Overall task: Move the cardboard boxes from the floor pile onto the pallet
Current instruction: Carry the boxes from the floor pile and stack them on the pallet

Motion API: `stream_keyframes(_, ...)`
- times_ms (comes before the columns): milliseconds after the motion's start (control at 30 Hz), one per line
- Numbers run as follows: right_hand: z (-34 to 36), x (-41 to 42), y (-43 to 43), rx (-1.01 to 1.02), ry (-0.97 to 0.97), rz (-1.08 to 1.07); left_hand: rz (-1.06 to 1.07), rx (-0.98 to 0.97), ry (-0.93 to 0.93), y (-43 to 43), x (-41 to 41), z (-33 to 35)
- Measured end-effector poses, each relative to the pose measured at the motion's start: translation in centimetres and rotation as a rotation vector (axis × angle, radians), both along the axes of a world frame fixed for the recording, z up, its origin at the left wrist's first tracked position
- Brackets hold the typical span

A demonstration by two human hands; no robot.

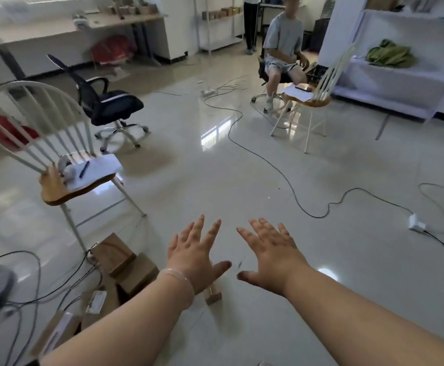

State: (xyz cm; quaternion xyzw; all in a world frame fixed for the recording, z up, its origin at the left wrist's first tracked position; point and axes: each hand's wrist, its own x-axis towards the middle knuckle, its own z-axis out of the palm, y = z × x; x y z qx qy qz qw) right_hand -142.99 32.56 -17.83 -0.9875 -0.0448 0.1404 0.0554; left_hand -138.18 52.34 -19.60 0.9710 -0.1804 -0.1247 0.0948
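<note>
Glossy tiled floor [215, 180], crossed by black cables [317, 216]. At lower left, beside a white spindle-back chair [57, 154], cardboard boxes [115, 256] piled on the floor; one small box [213, 295] apart, just below the left wrist. Left hand [197, 257] and right hand [271, 257] spread wide, palms down, fingers straight, holding nothing.

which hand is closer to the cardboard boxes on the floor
Left. The left hand is spread open just right of the cardboard boxes, its forearm crossing over them; the right hand is farther right, beyond the left.
</note>
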Motion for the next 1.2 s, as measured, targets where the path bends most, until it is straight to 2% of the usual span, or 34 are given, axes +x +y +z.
stream_keyframes(200,-1.9,4.5,-2.8,0.001,0.069,0.122,0.196,0.019,0.081,-1.4,1.2,0.1)
stream_keyframes(400,-4.9,8.1,-0.2,0.031,0.181,0.182,0.243,0.094,0.133,1.1,2.4,-2.0)
stream_keyframes(733,-8.8,18.7,4.5,-0.015,0.231,0.143,0.27,0.032,0.219,6.6,11.6,-8.1)
stream_keyframes(867,-13.0,22.2,6.1,0.045,0.249,0.074,0.252,0.052,0.262,7.8,15.6,-12.9)
stream_keyframes(967,-17.9,22.9,6.7,0.075,0.369,0.077,0.237,0.058,0.301,8.0,17.1,-17.8)
stream_keyframes(1067,-24.2,23.8,6.3,0.1,0.522,0.068,0.245,0.043,0.329,7.4,18.4,-24.0)
stream_keyframes(1200,-34.4,26.3,5.0,0.132,0.601,-0.059,0.281,0.013,0.365,5.9,19.9,-34.1)
